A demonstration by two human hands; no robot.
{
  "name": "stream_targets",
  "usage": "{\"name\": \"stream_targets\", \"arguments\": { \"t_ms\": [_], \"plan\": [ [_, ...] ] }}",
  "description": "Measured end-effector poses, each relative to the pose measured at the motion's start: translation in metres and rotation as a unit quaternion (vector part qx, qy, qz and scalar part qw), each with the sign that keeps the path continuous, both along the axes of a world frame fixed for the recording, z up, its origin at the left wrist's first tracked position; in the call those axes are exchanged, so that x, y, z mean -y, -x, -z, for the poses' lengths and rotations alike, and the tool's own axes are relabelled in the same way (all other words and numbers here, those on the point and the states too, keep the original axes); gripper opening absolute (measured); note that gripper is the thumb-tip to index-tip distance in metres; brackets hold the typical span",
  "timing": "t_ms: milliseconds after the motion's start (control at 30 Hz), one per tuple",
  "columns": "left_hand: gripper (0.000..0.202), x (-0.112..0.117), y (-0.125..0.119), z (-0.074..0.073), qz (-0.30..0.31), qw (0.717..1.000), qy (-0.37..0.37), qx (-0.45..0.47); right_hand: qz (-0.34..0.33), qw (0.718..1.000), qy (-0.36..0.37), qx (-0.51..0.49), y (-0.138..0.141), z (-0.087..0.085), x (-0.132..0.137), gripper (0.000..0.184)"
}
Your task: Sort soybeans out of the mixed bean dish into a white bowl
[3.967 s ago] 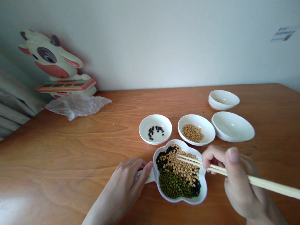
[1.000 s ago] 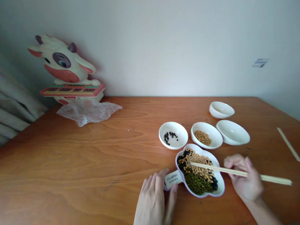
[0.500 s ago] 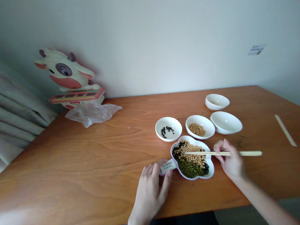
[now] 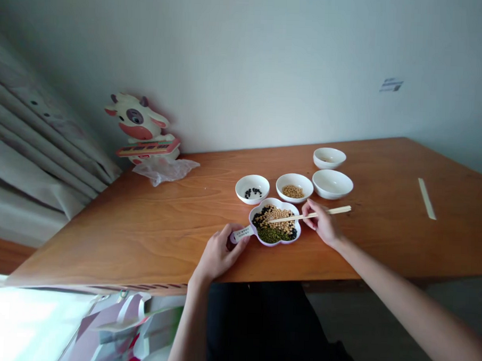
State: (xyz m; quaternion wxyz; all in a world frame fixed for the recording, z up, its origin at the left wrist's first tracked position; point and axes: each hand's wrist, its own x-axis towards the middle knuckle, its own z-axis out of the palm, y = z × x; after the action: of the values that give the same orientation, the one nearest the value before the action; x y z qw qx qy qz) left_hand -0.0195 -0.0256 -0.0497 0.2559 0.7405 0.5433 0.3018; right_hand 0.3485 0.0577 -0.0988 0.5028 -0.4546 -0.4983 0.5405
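Right hand [image 4: 321,222] pinches wooden chopsticks [image 4: 335,209], tips over the soybeans in a flower-shaped white dish [image 4: 275,244]; left hand [image 4: 220,252] clasps its labelled handle, near the front edge of the wooden table [image 4: 143,235], with open wood to the right.

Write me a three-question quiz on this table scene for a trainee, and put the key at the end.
1. True or false: the right hand holds the chopsticks with their tips over the dish.
2. What lies in the bowl nearest the cow figure?
A. Black beans
B. Yellow beans
C. Green beans
3. Fill in the blank: the dish that holds three kinds of beans is shaped like a ____.

Key: 1. True; 2. A; 3. flower
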Motion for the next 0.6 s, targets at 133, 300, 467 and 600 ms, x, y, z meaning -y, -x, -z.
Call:
{"name": "stream_targets", "arguments": {
  "t_ms": [133, 300, 467, 600],
  "plan": [
    [0.041, 0.0, -0.002, -0.003, -0.005, 1.0, -0.003, 0.013, -0.019, 1.0, -0.021, 0.01, 0.009, -0.001, -0.002, 0.042],
    [0.045, -0.002, -0.001, -0.002, -0.011, 1.0, -0.007, 0.02, -0.036, 0.999, -0.031, 0.015, 0.014, -0.007, -0.003, 0.043],
    [0.046, -0.004, 0.002, -0.001, -0.007, 1.0, -0.001, 0.015, -0.045, 0.999, -0.022, 0.014, 0.015, -0.011, -0.002, 0.043],
    [0.047, -0.004, 0.004, -0.002, 0.0, 1.0, 0.003, 0.012, -0.051, 0.998, -0.023, 0.01, 0.016, -0.013, -0.002, 0.043]
  ]
}}
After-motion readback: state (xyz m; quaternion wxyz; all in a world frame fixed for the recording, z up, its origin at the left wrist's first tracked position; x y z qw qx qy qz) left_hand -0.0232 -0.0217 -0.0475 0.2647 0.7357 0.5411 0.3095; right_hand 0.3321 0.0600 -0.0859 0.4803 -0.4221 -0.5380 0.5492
